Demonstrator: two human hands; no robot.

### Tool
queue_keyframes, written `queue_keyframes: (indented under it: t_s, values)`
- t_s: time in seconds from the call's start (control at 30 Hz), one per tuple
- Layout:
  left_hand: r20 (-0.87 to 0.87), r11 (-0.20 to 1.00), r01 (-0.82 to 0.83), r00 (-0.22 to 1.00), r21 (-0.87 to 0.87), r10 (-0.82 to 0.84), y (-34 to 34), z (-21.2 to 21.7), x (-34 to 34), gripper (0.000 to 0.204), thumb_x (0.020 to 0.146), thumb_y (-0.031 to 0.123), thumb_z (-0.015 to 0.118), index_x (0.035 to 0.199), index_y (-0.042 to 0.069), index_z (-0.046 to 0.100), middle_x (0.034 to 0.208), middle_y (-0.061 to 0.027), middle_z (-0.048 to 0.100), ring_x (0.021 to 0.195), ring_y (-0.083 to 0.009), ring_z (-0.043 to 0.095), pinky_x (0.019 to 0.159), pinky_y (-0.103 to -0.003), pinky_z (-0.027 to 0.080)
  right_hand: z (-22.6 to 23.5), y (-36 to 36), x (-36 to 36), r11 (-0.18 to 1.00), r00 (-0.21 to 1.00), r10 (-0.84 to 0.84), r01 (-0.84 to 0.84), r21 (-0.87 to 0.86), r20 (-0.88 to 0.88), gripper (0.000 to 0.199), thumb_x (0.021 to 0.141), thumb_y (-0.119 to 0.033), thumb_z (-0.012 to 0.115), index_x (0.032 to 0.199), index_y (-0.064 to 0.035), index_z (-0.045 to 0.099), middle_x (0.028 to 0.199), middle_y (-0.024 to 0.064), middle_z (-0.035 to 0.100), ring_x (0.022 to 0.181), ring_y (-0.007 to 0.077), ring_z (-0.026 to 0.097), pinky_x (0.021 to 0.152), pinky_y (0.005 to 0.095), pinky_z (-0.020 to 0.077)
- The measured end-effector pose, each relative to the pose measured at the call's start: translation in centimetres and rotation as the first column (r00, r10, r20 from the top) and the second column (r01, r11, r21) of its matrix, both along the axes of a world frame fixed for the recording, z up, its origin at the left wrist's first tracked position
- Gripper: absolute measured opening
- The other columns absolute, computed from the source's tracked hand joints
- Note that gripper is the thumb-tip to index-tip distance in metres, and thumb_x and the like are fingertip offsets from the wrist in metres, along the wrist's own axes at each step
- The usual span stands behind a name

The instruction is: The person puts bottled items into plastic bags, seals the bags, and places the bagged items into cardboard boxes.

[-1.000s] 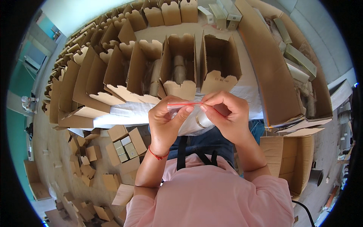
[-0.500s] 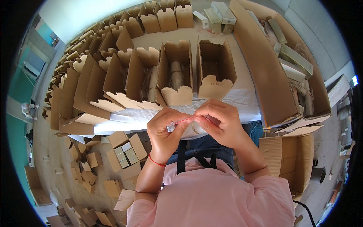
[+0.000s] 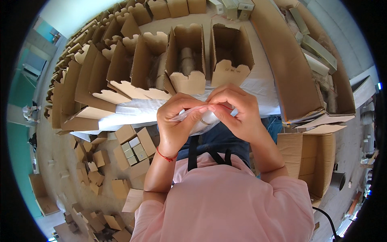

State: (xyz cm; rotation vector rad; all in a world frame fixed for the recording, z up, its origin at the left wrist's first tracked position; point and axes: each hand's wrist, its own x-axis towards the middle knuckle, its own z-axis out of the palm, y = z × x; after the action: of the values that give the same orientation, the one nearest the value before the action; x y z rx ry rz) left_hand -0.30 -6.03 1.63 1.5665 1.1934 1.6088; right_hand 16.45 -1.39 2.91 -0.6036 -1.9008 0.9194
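Between both hands, in front of my body, is a clear plastic bag (image 3: 198, 128) with a red strip along its top edge. My left hand (image 3: 174, 117) pinches one end of that edge, thumb against fingers. The other end is pinched by my right hand (image 3: 238, 113), its fingertips close to the left ones. Below the fingers, a whitish rounded thing (image 3: 209, 117) shows through the plastic; my hands partly hide it. Just beyond the hands stands an open cardboard box (image 3: 230, 72). To its left, another open box (image 3: 187, 82) holds a wrapped, pale cylinder (image 3: 187, 60).
Rows of open cardboard boxes (image 3: 121, 60) cover the white-clothed table at left and back. A long carton (image 3: 286, 68) with pale boxes and wrapped pieces lies at right. An open carton (image 3: 308, 161) stands below it. Small boxes (image 3: 96, 177) litter the floor at left.
Both hands stay pinched on the bag's edge, and more of the clear plastic and whitish thing shows beneath them. The table and boxes sit higher in the picture.
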Motion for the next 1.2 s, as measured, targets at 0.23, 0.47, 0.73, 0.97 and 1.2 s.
queue_keyframes:
  t_s: [0.23, 0.47, 0.73, 0.97, 1.2]
  values:
    - [0.035, 0.999, -0.025, 0.999, 0.046, 0.024, -0.1, -0.2, -0.7, 0.008, 0.075, -0.004, 0.069, 0.081, 0.002, 0.068, 0.076, -0.0067, 0.064, 0.070, -0.0154, 0.057, 0.065, -0.025, 0.044, -0.5, 0.7, 0.9, 1.000, 0.998, -0.008, 0.007, -0.024, -0.059, 0.032, 0.072, -0.010, 0.074, 0.100, -0.0031, 0.062, 0.099, 0.0084, 0.063, 0.085, 0.0207, 0.060, 0.076, 0.0294, 0.0469]
    - [-0.151, 0.998, 0.050, 0.988, 0.036, -0.044, -0.9, -0.2, -0.1, 0.014, 0.072, -0.004, 0.070, 0.083, 0.003, 0.069, 0.078, -0.0075, 0.063, 0.069, -0.0166, 0.058, 0.062, -0.025, 0.045, -1.2, 0.5, 0.9, 0.987, 0.986, 0.160, -0.161, -0.012, -0.042, 0.016, 0.073, 0.001, 0.066, 0.089, -0.0027, 0.066, 0.095, 0.0085, 0.064, 0.079, 0.0157, 0.058, 0.061, 0.0244, 0.0455]
    - [-0.163, 0.990, 0.116, 0.978, -0.075, -0.127, -1.9, -0.6, 1.3, 0.011, 0.073, 0.001, 0.072, 0.083, 0.004, 0.070, 0.076, -0.0069, 0.062, 0.066, -0.0155, 0.057, 0.058, -0.024, 0.044, -3.1, -1.0, 2.8, 0.982, 0.986, 0.155, -0.161, -0.097, -0.065, 0.018, 0.073, 0.002, 0.068, 0.090, -0.0030, 0.066, 0.093, 0.0081, 0.063, 0.080, 0.0162, 0.060, 0.059, 0.0245, 0.0455]
    - [-0.163, 0.972, 0.231, 0.961, 0.043, -0.221, -1.5, -0.7, 1.6, 0.018, 0.077, 0.008, 0.070, 0.093, 0.002, 0.067, 0.084, -0.0094, 0.064, 0.073, -0.0197, 0.058, 0.065, -0.028, 0.045, -1.0, -1.9, 5.4, 0.952, 0.967, 0.156, -0.094, -0.291, 0.199, 0.039, 0.066, -0.009, 0.079, 0.101, -0.0044, 0.063, 0.098, 0.0088, 0.065, 0.082, 0.0188, 0.061, 0.069, 0.0275, 0.0461]
    - [-0.089, 0.996, 0.033, 0.996, 0.087, -0.026, 3.0, -0.8, 2.5, 0.027, 0.094, 0.013, 0.046, 0.114, -0.002, 0.056, 0.106, -0.0178, 0.056, 0.081, -0.0221, 0.059, 0.073, -0.031, 0.045, 2.6, 1.5, 12.0, 0.890, 0.815, -0.452, 0.439, -0.124, -0.362, 0.038, 0.077, -0.021, 0.072, 0.109, -0.0052, 0.060, 0.101, 0.0099, 0.064, 0.070, 0.0072, 0.057, 0.054, 0.0185, 0.0430]
